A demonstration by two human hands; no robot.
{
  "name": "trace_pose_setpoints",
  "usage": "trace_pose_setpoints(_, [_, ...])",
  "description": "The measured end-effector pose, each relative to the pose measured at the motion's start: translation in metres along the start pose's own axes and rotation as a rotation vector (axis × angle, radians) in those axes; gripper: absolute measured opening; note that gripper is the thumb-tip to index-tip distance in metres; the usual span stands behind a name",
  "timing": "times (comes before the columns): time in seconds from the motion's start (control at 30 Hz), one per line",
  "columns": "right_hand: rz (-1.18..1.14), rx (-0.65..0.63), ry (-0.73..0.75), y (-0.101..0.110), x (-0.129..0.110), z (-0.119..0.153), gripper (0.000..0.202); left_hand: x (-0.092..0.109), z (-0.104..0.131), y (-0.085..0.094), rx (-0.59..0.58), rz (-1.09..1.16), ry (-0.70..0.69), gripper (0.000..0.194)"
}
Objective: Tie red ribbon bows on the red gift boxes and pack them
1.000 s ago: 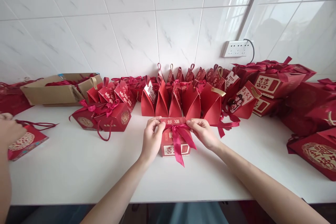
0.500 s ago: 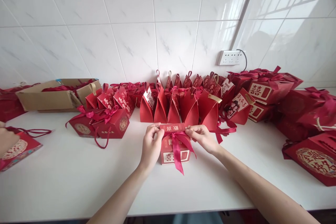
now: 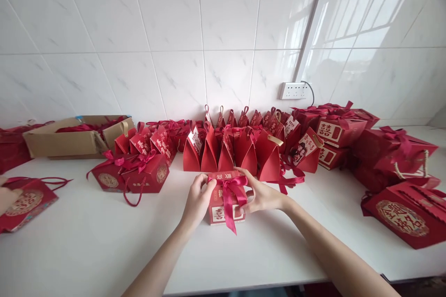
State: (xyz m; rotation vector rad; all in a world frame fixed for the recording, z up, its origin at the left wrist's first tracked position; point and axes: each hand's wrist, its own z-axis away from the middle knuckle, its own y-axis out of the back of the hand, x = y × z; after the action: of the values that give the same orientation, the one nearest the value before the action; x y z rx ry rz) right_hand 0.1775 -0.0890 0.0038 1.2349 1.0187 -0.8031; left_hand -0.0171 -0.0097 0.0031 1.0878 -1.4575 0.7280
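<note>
"Red gift box, upright mid-table, just in front of a row of pointed red favour boxes. Any change?"

"Yes, at the right hand! Pinching the top edge a moment ago, now spread around the box's right side: fingers up by the top, thumb low near the front panel."

"And the left hand?"

"Holding on at the top's left end, thumb pressed towards the fingers, pinching that edge much as before."

"Satin bow, come loose at all?"

"Not visibly. Tied across the top, with a long tail draped over the front panel, down past the bottom edge."

"Box shifted?"

"Hardly, measured against that row behind. View tipped upward, though, with more wall tile showing."

"So, meaning what for the work?"

"Judging by the new grip, less fussing with the top edge, more steadying of the whole box. Bow apparently left alone."

"Over at far left?"

"Another person's hand, cut off by the picture's edge, at a red box with cord handles. Impossible to tell how tightly closed."
</note>
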Motion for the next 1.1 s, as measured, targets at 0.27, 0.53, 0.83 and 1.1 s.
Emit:
trace_pose_setpoints(0.27, [0.286,0.398,0.424,0.009,0.009,-0.007,0.101,-0.001,-0.031,-0.017,0.068,-0.142,-0.38,0.023])
trace_pose_setpoints(0.53, [0.342,0.381,0.409,0.014,0.016,-0.009,0.095,-0.018,-0.025,-0.012,0.036,-0.091,-0.418,0.026])
trace_pose_setpoints(0.83, [0.466,0.518,0.521,0.003,0.023,-0.013,0.096,-0.013,-0.015,-0.013,0.038,-0.119,-0.568,0.02])
trace_pose_setpoints(1.1, [0.483,0.581,0.54,-0.001,0.021,-0.011,0.098,-0.009,-0.01,-0.012,0.002,-0.361,-0.774,0.017])
